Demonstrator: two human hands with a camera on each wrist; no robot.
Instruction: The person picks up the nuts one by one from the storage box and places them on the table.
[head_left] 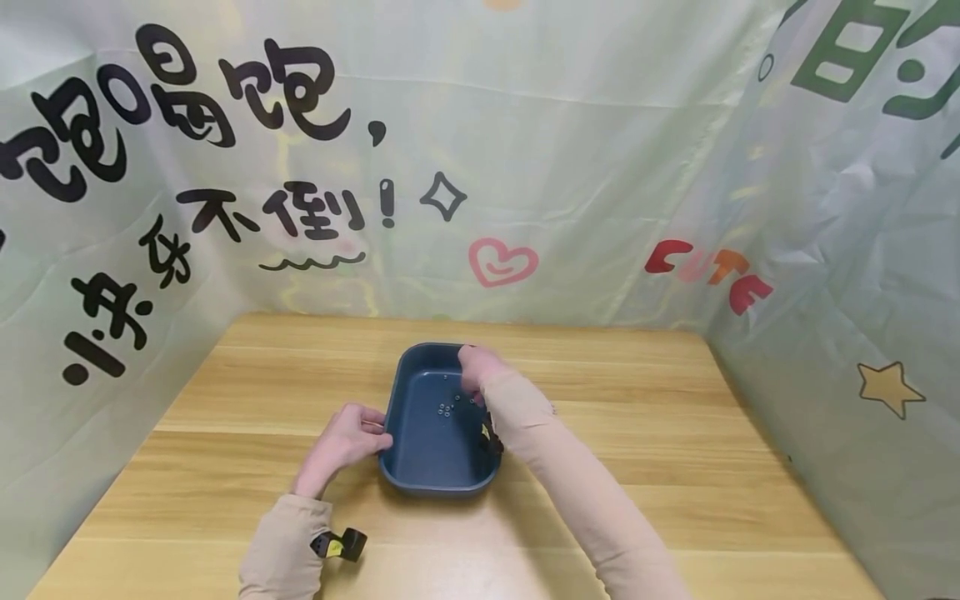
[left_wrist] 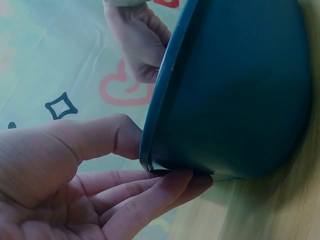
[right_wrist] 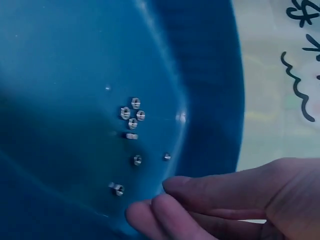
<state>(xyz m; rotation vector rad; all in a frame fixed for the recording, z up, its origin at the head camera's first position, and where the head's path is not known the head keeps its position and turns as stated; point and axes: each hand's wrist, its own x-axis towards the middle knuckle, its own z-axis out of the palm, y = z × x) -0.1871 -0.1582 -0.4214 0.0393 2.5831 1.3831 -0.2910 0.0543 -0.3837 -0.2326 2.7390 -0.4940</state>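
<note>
Several small metal nuts (right_wrist: 132,124) lie loose on the floor of a blue bin (head_left: 435,458), toward its far edge: most in a cluster, one alone close to the far wall, others near a right hand's fingertips (right_wrist: 172,212). The right hand (head_left: 482,371) reaches in by the bin's far right corner, thumb and fingers drawn to a narrow gap; whether a nut sits between them cannot be told. Pieces this small and hard would probably skid from a pinch that lands off centre, and the lone nut by the wall looks the most awkward, the curve there leaving fingertips little room.

At the left edge, the left hand (head_left: 348,437) grips the rim, thumb at the rim and fingers against the outer wall. A sudden pull or lift there could tip the bin and send the loose nuts rolling into a corner. A black wrist camera (head_left: 486,433) hangs by the right edge, where a dip of the arm might knock the wall.

The bin rests on a wooden desk (head_left: 600,375), nearer its far edge, before a printed cloth backdrop (head_left: 585,167); a nut dropped outside the rim could roll away across the bare wood.
</note>
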